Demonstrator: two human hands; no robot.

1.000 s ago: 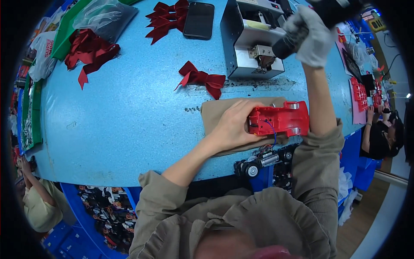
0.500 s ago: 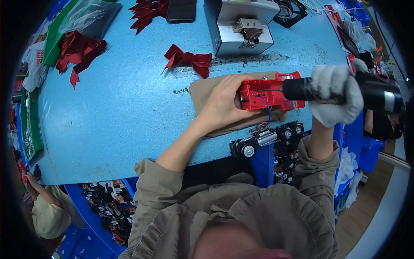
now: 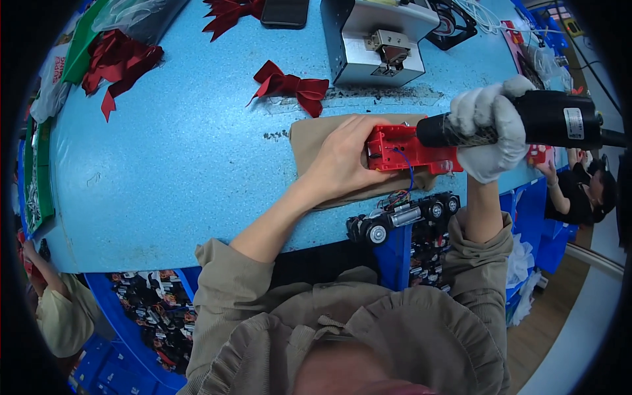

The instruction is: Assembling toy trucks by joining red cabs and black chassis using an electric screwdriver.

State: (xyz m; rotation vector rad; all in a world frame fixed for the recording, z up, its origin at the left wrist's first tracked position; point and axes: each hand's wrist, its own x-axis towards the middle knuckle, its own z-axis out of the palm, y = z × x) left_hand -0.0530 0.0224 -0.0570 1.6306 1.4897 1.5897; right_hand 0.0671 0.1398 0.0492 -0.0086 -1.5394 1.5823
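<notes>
The left hand (image 3: 343, 153) grips the red shell (image 3: 422, 154) on a cloth (image 3: 307, 138); the right hand (image 3: 490, 125) clasps a driver (image 3: 552, 118).

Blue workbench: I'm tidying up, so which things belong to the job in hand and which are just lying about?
In use: red plastic shell, black power driver, brown cloth, wheeled chassis.
Apparently lying about: dark red bows, phone, plastic bag.

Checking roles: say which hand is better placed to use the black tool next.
Likely the right hand: it grips the black tool, pointed at the red shell, which the left hand holds.
</notes>
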